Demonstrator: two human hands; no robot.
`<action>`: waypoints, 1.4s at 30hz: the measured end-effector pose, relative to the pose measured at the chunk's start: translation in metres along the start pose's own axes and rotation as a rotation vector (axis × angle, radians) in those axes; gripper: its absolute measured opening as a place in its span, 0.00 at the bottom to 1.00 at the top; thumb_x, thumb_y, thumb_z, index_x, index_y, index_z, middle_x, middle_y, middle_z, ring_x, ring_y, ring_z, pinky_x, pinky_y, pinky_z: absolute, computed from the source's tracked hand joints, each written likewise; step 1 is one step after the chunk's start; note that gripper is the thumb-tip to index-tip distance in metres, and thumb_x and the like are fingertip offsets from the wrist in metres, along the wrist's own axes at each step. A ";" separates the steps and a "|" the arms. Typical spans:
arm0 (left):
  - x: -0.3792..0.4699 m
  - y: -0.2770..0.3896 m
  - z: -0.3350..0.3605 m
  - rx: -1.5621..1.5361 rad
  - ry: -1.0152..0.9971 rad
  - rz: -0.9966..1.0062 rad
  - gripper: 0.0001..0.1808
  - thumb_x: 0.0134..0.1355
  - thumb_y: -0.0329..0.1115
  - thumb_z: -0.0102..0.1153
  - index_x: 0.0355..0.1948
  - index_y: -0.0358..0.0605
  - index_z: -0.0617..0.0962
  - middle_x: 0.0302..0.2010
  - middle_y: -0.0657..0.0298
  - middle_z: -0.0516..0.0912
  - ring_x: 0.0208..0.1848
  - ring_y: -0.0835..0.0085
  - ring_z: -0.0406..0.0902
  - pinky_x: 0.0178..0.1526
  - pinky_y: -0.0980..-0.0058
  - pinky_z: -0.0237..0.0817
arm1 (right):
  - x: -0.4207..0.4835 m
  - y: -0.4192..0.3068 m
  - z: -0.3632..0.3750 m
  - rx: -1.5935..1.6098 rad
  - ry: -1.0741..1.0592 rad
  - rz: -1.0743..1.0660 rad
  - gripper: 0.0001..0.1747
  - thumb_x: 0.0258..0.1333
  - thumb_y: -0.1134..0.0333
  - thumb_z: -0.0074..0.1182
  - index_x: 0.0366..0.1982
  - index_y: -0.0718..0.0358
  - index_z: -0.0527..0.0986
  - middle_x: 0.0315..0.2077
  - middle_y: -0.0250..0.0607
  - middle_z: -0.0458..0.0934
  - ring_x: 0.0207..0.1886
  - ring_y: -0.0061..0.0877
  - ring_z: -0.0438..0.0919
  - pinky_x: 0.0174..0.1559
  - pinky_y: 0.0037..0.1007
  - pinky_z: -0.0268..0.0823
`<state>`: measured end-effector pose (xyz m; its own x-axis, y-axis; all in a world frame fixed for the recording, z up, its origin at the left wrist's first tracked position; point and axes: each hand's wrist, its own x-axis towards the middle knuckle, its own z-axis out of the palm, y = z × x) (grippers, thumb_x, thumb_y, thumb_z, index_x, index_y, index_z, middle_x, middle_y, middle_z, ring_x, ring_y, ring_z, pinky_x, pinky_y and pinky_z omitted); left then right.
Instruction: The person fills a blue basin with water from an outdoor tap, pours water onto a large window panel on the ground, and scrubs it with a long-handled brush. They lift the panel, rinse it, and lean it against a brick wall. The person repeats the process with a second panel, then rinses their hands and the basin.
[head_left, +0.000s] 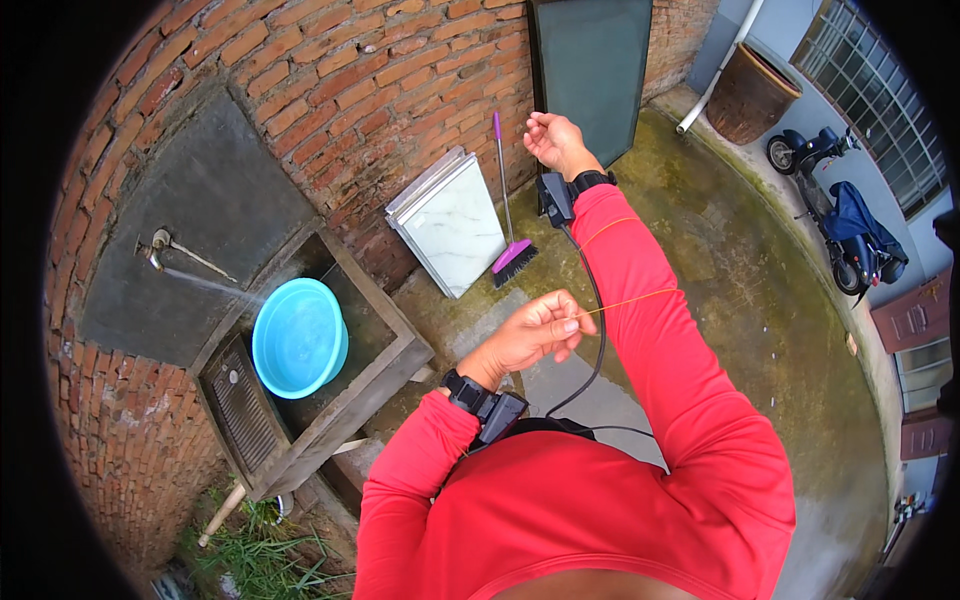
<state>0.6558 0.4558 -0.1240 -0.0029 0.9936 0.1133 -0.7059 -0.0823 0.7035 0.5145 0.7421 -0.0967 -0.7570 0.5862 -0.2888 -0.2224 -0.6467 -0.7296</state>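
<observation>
My left hand (536, 330) pinches a thin orange elastic cord (630, 301) between thumb and fingertips. The cord runs taut to the red right sleeve (637, 270), and another strand crosses that sleeve nearer the wrist. My right hand (556, 141) is raised farther out, its fingers loosely curled with no object visible in them. Black straps with small boxes circle both wrists, the left box (502, 416) and the right box (556, 199). A black cable (600, 330) hangs from the right box down towards my waist.
At left, water runs from a wall tap (154, 255) into a blue basin (300, 337) inside a concrete sink (367, 356). Stacked tiles (454, 229), a purple broom (514, 259) and a dark panel (596, 75) stand by the brick wall. A scooter (855, 232) and brown pot (750, 97) are at right.
</observation>
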 end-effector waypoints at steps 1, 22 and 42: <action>0.000 -0.004 -0.003 0.097 -0.016 -0.030 0.05 0.64 0.30 0.50 0.33 0.46 0.67 0.32 0.65 0.74 0.27 0.81 0.69 0.27 0.82 0.63 | 0.000 0.000 0.000 0.016 0.000 0.004 0.07 0.61 0.70 0.42 0.35 0.64 0.71 0.22 0.34 0.74 0.20 0.19 0.70 0.32 0.29 0.70; 0.010 -0.057 0.009 0.309 0.162 -0.177 0.10 0.60 0.25 0.51 0.42 0.42 0.78 0.34 0.69 0.81 0.32 0.82 0.76 0.33 0.81 0.66 | -0.009 0.018 0.019 0.205 -0.112 0.069 0.05 0.60 0.71 0.42 0.32 0.62 0.70 0.21 0.32 0.74 0.20 0.19 0.69 0.33 0.29 0.67; 0.018 -0.060 -0.006 -0.258 0.228 -0.184 0.17 0.61 0.22 0.46 0.52 0.37 0.72 0.48 0.57 0.79 0.48 0.66 0.77 0.52 0.66 0.69 | -0.021 0.011 0.065 0.324 -0.168 0.045 0.04 0.57 0.71 0.47 0.27 0.60 0.70 0.19 0.30 0.72 0.19 0.18 0.65 0.31 0.28 0.65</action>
<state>0.6936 0.4793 -0.1686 0.0038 0.9841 -0.1775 -0.8643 0.0924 0.4944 0.4880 0.6912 -0.0588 -0.8548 0.4828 -0.1902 -0.3494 -0.8065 -0.4769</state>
